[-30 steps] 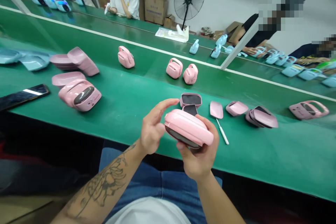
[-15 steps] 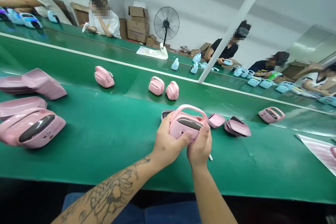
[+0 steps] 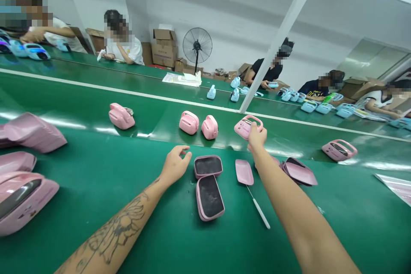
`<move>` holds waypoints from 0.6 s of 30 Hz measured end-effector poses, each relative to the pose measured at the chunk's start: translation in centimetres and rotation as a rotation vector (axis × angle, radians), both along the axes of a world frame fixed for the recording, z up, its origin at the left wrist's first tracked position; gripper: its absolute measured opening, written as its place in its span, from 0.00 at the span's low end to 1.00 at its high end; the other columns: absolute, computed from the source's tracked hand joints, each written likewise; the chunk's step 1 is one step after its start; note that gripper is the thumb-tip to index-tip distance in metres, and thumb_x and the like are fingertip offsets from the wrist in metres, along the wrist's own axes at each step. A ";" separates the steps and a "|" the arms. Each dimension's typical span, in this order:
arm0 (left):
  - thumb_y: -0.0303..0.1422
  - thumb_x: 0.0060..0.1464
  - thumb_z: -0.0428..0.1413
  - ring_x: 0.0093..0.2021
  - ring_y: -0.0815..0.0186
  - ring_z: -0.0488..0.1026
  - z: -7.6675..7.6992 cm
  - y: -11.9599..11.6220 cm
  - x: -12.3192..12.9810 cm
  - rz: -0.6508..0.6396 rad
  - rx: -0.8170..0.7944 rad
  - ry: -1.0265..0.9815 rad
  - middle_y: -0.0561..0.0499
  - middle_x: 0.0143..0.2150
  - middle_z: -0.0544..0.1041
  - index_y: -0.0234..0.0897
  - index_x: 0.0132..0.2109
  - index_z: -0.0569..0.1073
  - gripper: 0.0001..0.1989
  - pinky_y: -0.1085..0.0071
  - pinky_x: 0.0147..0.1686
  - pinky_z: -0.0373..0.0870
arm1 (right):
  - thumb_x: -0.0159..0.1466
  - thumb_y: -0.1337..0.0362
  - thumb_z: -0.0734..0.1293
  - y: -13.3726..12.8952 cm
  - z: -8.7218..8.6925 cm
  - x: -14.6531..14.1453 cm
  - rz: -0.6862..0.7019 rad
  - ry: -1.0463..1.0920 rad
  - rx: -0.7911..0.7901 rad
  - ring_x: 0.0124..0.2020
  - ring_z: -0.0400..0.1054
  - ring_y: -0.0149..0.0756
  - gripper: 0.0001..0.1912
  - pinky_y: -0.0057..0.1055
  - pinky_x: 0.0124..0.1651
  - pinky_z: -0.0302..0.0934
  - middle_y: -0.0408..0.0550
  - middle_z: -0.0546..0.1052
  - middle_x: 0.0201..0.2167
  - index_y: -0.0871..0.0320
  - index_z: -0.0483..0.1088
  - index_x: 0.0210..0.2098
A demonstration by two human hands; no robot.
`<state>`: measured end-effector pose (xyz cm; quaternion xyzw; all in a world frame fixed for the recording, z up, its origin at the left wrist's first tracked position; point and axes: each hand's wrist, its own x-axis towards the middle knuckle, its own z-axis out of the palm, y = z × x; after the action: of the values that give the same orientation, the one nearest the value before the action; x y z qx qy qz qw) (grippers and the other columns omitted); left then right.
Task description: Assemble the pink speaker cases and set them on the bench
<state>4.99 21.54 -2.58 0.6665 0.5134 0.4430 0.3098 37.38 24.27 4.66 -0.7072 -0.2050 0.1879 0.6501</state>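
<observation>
One hand [image 3: 257,135], the right, now holds the pink case [image 3: 246,127].

Bright glare, warped wide-angle edges

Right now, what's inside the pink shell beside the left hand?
A dark, speckled lining fills the inside of the pink shell. Whatever lies beneath that lining is covered and cannot be seen.

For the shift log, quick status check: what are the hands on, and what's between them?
Right hand on pink handled case. Left hand empty, beside dark-lined pink shells. White-handled pink paddle lying between hands.
</observation>
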 end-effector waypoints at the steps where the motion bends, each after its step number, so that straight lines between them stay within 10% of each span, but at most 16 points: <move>1: 0.37 0.60 0.58 0.49 0.50 0.84 -0.5 1.0 0.1 0.028 -0.014 0.019 0.38 0.52 0.84 0.35 0.54 0.79 0.18 0.50 0.56 0.80 | 0.74 0.54 0.72 1.3 -0.7 0.5 -0.029 -0.042 -0.056 0.57 0.77 0.46 0.22 0.50 0.58 0.76 0.54 0.77 0.62 0.57 0.73 0.63; 10: 0.44 0.42 0.76 0.84 0.34 0.41 -0.7 13.7 4.3 0.151 -0.039 0.143 0.21 0.83 0.44 0.26 0.80 0.44 0.70 0.42 0.81 0.43 | 0.74 0.54 0.72 3.0 -4.2 1.8 -0.006 -0.418 -0.388 0.58 0.76 0.47 0.22 0.51 0.59 0.76 0.55 0.77 0.63 0.56 0.73 0.63; 18: 0.42 0.41 0.77 0.72 0.36 0.67 -0.5 16.4 4.8 0.127 0.032 0.016 0.25 0.70 0.67 0.27 0.75 0.54 0.62 0.46 0.72 0.63 | 0.74 0.54 0.72 5.5 -2.0 -4.3 0.448 -0.664 -0.331 0.58 0.77 0.46 0.21 0.50 0.59 0.76 0.54 0.77 0.62 0.56 0.73 0.62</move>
<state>9.74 37.96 -3.10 0.6409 0.5502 0.4644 0.2663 33.04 29.72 2.66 -0.7621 -0.5184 0.1171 0.3698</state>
